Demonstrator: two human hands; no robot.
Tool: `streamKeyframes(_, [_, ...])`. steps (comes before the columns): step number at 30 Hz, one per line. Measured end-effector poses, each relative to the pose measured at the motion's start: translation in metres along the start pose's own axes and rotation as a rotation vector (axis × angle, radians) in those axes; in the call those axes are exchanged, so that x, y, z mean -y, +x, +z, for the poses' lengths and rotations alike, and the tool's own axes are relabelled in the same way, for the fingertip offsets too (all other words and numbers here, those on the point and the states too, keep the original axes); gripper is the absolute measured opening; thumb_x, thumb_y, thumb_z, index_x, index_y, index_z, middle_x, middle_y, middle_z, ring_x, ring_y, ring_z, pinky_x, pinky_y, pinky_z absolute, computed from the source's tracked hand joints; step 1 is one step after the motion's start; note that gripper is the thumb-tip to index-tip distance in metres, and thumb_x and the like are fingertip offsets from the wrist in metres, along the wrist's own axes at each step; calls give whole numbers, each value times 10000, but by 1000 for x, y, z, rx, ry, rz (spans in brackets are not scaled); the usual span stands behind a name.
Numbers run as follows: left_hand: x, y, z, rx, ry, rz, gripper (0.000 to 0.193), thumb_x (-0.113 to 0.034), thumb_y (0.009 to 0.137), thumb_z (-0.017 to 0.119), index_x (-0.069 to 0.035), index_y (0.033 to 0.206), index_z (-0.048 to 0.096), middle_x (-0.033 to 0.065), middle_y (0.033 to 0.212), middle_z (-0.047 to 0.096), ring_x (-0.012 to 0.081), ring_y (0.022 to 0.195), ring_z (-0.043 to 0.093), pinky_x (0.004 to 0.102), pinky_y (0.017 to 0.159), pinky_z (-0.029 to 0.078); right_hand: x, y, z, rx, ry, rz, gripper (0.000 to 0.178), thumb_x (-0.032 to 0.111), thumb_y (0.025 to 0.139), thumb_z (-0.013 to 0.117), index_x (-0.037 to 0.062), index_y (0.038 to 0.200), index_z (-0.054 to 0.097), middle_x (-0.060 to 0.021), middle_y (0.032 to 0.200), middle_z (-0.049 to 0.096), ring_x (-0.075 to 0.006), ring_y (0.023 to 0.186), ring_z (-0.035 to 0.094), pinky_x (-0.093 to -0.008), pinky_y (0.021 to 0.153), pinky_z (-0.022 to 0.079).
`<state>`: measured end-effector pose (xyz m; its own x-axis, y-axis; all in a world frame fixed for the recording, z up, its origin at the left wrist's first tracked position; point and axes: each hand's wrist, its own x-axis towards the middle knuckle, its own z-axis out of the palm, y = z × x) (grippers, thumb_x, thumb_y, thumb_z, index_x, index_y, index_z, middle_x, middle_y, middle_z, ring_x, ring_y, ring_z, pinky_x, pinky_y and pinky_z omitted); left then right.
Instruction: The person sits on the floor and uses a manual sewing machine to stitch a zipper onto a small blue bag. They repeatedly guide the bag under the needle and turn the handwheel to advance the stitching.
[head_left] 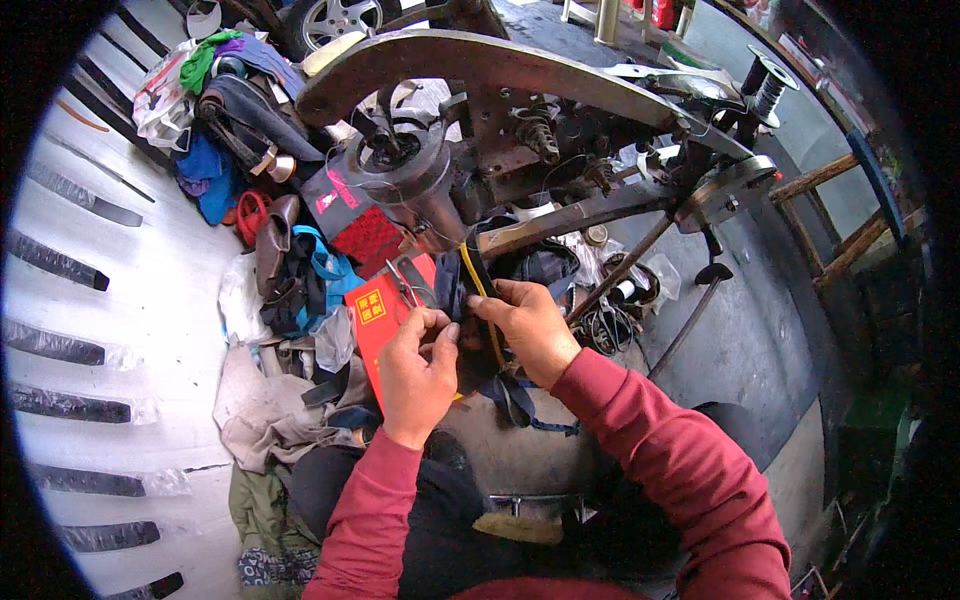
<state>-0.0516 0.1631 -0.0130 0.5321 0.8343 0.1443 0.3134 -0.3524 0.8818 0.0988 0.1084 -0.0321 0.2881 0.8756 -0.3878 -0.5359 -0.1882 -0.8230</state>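
Before me, under the arm of an old metal sewing machine (480, 85), hangs a dark blue piece of fabric (449, 285) with a yellow strip (474, 272) along it. My right hand (530, 325) pinches this fabric beside the strip, thumb and forefinger together. Just left of it, my left hand (420, 372) is closed, its thumb and fingertips pressed together close to the fabric; what they hold is too small to tell. Above the left hand, small scissors (406, 282) lie over a red box (368, 330) with yellow printing.
A pile of bags, shoes and cloths (290, 270) lies to the left, beside a pale slatted surface (170, 380). A thread spool (768, 85) stands on the machine's right end. Below its handwheel (725, 193), a metal rod (685, 325) slants down. A container of odds and ends (630, 290) sits right of my hands.
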Motion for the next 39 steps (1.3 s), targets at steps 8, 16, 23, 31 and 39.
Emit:
streamKeyframes(8, [-5,-1,-2,18,-103,-34,119,-102,963,625,15,945,609,5,835,612,66,751,521,224,667,447,-3,5,4,3,-50,-61,147,99,952,669,-18,1041,673,-25,850,681,-84,680,633,-249,625,530])
streamKeyframes(16, [-5,-3,3,-46,-53,10,61,-27,913,654,10,908,606,58,831,624,115,747,593,265,672,500,-12,7,-3,-142,-437,-149,185,116,936,652,-53,1008,664,-41,814,686,-96,668,635,-260,624,530])
streamKeyframes(23, [2,-1,8,-95,-19,95,83,9,868,679,3,880,598,93,800,618,183,702,607,299,666,499,-9,-2,-7,-154,-542,-297,237,178,943,674,-58,967,665,-15,789,660,-53,690,569,-253,606,480])
streamKeyframes(31, [2,-2,4,-67,51,115,62,0,898,656,6,914,597,46,840,629,90,742,583,266,697,526,19,-10,-9,-110,-386,-97,249,230,965,687,-13,911,697,11,774,649,-39,652,535,-231,579,445])
streamKeyframes(39, [0,-1,5,-88,-4,101,79,13,859,669,3,870,591,95,792,600,194,705,590,310,669,480,15,-3,-4,13,-154,-7,254,202,981,664,-41,1052,672,-32,783,668,-87,642,622,-258,571,517])
